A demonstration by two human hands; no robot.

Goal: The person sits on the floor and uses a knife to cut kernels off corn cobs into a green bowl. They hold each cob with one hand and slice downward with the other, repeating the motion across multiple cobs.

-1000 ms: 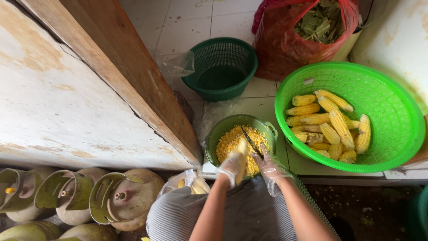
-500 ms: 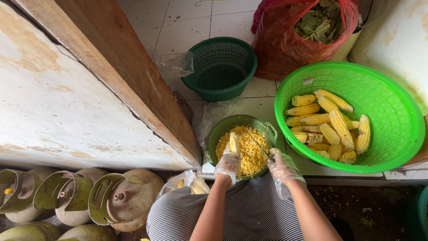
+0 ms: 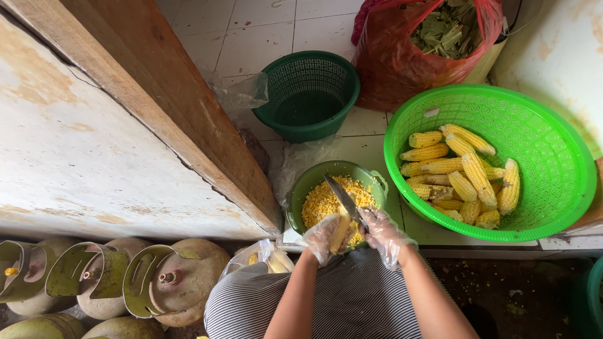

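Over tiled floor [image 3: 264, 25], right hand [image 3: 384, 233] knifes left hand's [image 3: 321, 237] cob [image 3: 340, 232].

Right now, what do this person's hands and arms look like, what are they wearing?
Both the left hand and the right hand wear thin, clear, loose plastic gloves that crinkle and end at the wrists. The forearms are bare, with no sleeves, watch or jewellery visible.

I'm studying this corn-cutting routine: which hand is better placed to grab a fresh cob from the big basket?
Probably the right hand: the basket of cobs lies on its side. But it holds the knife, while the left hand grips the cob over the bowl.
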